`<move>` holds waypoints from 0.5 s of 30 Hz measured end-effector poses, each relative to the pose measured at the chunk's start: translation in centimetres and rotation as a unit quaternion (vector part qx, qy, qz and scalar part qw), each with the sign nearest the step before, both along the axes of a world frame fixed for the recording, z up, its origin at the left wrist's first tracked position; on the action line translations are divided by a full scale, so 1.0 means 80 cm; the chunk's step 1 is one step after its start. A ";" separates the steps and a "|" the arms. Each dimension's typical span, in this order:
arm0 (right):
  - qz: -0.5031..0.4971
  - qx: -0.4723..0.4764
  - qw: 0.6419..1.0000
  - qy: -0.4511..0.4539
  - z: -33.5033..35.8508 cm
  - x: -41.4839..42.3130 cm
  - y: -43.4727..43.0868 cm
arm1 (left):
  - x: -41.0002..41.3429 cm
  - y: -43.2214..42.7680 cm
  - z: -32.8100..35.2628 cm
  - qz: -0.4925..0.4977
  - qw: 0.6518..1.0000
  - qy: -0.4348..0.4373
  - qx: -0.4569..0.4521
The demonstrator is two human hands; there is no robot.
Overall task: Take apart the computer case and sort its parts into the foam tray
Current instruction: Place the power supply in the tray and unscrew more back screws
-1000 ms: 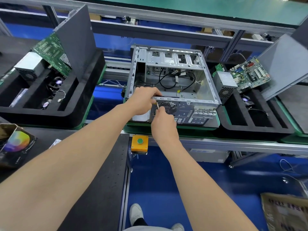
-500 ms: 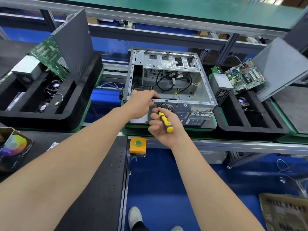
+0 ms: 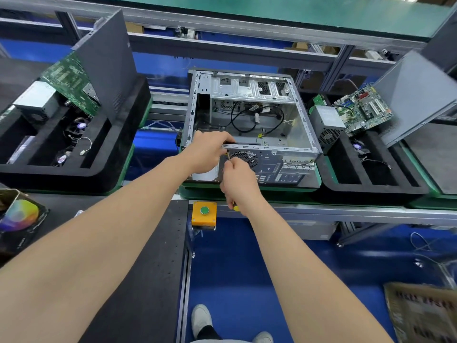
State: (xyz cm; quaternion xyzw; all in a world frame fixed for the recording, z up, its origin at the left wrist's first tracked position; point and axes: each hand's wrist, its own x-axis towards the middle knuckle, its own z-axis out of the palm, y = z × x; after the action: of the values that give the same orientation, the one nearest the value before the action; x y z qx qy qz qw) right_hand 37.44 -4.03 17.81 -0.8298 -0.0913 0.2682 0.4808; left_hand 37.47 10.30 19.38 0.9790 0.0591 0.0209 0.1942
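Right hand point(image 3: 238, 181) has rolled over since half a second back. The screwdriver point(image 3: 236, 208) then lay across the fingers with its yellow-and-black handle in plain sight. Now it is buried in the fist; only the yellow butt shows below the palm and a thin bit of shaft above the knuckles. The shaft tip sits at the rear panel of the computer case point(image 3: 291, 134), just left of the round fan grille point(image 3: 246, 157). Left hand point(image 3: 207, 152) is much where it was, fingers curled over the case's near top rail, gripping it.

Nearest, bottom centre of frame: white shoes point(image 3: 201, 320) on blue floor. Black bench point(image 3: 148, 268) runs up under the left forearm. Yellow button box point(image 3: 204, 214), green button on top, just below the hands.

Case lies at centre of frame, open face up, black cables looped inside, drive cage at the far end.

Just right of it, a black foam tray point(image 3: 371, 179). A grey power supply point(image 3: 326, 125) stands at its near-left corner, a motherboard point(image 3: 363, 112) tilts behind that, and a grey side panel point(image 3: 415, 100) leans at upper right.

Left of frame, a second tray point(image 3: 111, 154), apart from the case, holds a green board point(image 3: 69, 80), a silver box point(image 3: 37, 100) and a dark panel point(image 3: 108, 63) standing upright.

Farthest, across the top: grey rails and a green belt point(image 3: 247, 11).
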 end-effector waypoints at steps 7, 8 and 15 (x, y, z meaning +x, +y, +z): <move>0.046 -0.202 0.940 -0.271 -0.022 -0.004 0.000 | -0.001 0.001 0.000 -0.012 1.000 0.001 0.003; 0.041 -0.179 0.949 -0.257 -0.019 -0.002 -0.001 | -0.001 0.002 0.000 -0.015 1.000 0.001 0.004; -0.064 0.249 0.914 0.313 0.001 0.015 -0.008 | -0.002 0.005 0.000 -0.022 1.000 0.002 0.013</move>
State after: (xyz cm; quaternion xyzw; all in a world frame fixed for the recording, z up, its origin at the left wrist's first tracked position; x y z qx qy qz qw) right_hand 38.68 -4.69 17.90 -0.5605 0.0538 0.4514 0.6922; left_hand 37.28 10.72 19.37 0.9826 0.0379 0.0152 0.1814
